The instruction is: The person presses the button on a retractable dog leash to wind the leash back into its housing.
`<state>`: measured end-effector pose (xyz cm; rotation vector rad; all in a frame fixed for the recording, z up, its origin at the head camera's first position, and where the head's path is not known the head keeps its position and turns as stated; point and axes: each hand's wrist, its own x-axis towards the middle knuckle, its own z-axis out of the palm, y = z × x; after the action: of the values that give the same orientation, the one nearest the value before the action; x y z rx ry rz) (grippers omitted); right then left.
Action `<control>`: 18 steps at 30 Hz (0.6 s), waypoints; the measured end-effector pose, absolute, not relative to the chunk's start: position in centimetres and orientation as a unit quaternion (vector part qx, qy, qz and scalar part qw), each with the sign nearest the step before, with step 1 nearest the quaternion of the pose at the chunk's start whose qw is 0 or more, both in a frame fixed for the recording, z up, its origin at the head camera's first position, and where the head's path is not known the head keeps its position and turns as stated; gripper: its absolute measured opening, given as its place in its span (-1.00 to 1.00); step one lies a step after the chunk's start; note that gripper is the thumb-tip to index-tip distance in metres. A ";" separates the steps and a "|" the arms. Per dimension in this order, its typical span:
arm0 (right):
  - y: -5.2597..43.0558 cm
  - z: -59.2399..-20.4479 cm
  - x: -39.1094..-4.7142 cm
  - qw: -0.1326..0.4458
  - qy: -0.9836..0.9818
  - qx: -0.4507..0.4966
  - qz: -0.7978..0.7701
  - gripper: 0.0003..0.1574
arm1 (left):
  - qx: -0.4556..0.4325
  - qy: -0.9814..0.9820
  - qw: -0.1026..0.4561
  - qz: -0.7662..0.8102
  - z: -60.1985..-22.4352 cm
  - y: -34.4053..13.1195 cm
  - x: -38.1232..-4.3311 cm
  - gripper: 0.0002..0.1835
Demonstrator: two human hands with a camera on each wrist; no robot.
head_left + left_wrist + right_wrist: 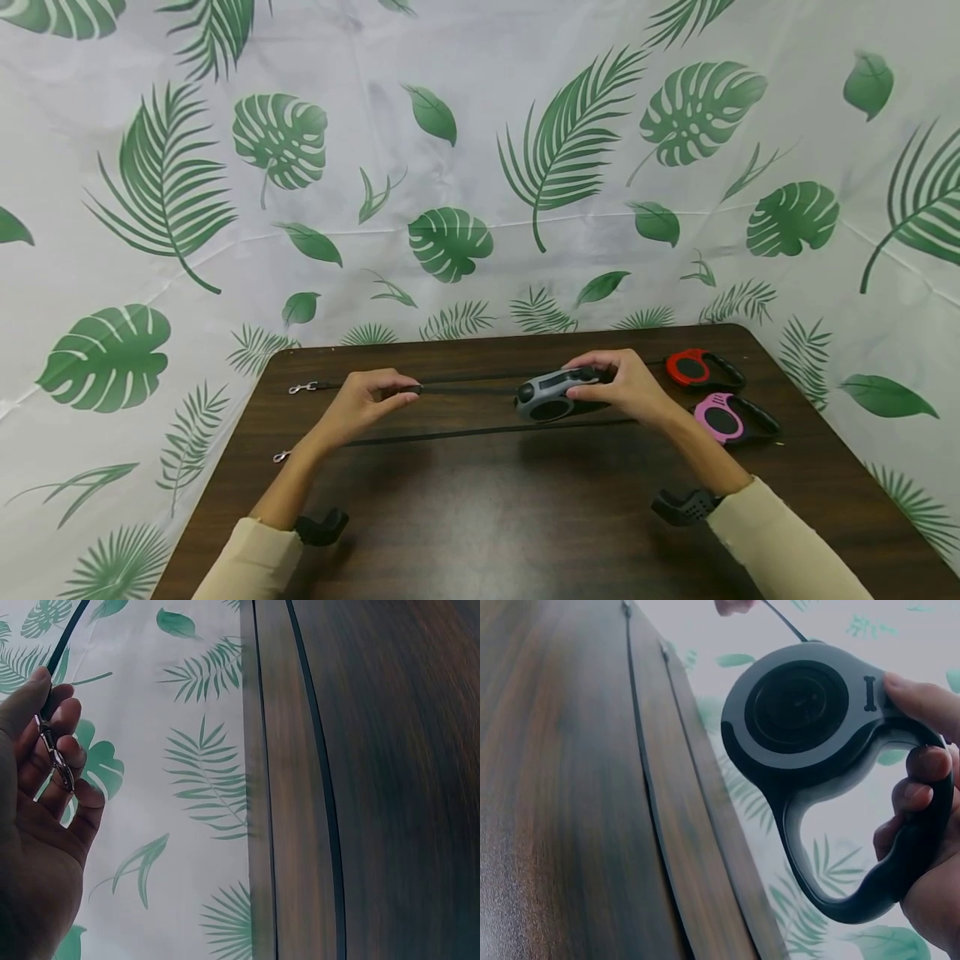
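A grey and black retractable dog leash [551, 396] is held over the table by my right hand [630, 385]. In the right wrist view, the fingers wrap its black looped handle [922, 855], and the thumb lies along the grey casing [739, 712]. Its black strap [468, 390] runs out to the left, drawn straight. My left hand [367, 398] pinches the strap's end between thumb and index finger. The metal clip [58, 754] hangs against the other fingers in the left wrist view.
A red retractable leash [688, 367] and a pink one [720, 417] lie on the brown wooden table [480, 517] at the right. Their black straps stretch left across it, ending in a far clip [303, 387] and a near clip [281, 457]. A leaf-print cloth [465, 167] hangs behind.
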<state>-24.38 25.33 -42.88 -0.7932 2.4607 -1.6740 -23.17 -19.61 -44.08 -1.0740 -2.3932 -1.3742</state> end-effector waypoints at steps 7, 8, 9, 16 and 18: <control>24.7 -42.5 -24.3 0.028 0.792 -0.264 -0.550 -0.61 | -0.365 -0.803 0.094 -0.461 -44.0 -19.2 -23.1 -0.83; 24.6 -42.5 -24.3 0.028 0.791 -0.266 -0.551 -0.61 | -0.365 -0.803 0.093 -0.462 -44.0 -19.1 -23.1 -0.83; 24.4 -42.5 -24.3 0.027 0.789 -0.269 -0.552 -0.61 | -0.366 -0.802 0.093 -0.464 -44.0 -19.0 -23.1 -0.83; 23.8 -42.5 -24.2 0.025 0.784 -0.277 -0.555 -0.61 | -0.382 -0.791 0.101 -0.467 -44.0 -18.3 -23.1 -0.80; 23.6 -42.5 -24.2 0.026 0.782 -0.278 -0.557 -0.61 | -0.385 -0.788 0.101 -0.471 -44.0 -18.1 -23.0 -0.80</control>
<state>-24.20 23.61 -42.51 -0.8594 2.4179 -1.7219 -23.05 -18.07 -44.03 -1.1360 -2.3263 -1.3900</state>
